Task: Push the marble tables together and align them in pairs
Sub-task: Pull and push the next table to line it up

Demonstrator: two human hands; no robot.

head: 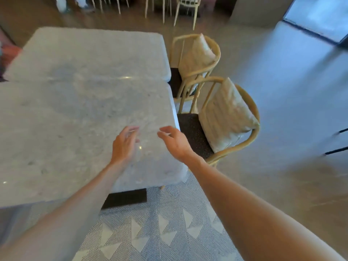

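Two marble tables stood pushed together, the near marble table (66, 132) and the far marble table (90, 53), meeting along one long seam. Both tops were pale grey-white with faint darker veining, glossy, with small light glints and thick rounded edges and corners. The right edges were not flush: the near top reached a bit farther right than the far one, leaving a small step at the seam's right end. A dark base (125, 197) showed under the near table's front edge. No brands, labels or writing were readable anywhere.

The left hand (124, 146) was over the near table's top close to its right front corner, fingers spread and loosely curled, holding nothing; blur made contact with the marble impossible to tell. The right hand (176, 142) was by the near table's right edge, fingers apart and curved, holding nothing; touching the edge or not, cannot tell. Both bare forearms reached in from the bottom of the view.

The near chair (235, 146), a pale wood frame with a dark seat and a cream striped cushion (226, 115), sat just beside the near table's right edge. The far chair (195, 59), same kind with its own cushion, sat beside the far table's right edge. A grey rug (169, 228) with a triangle pattern lay under the near table's front edge. More pale chair legs (163, 8) stood well apart at the top of the view, on a smooth brownish floor (282, 110).
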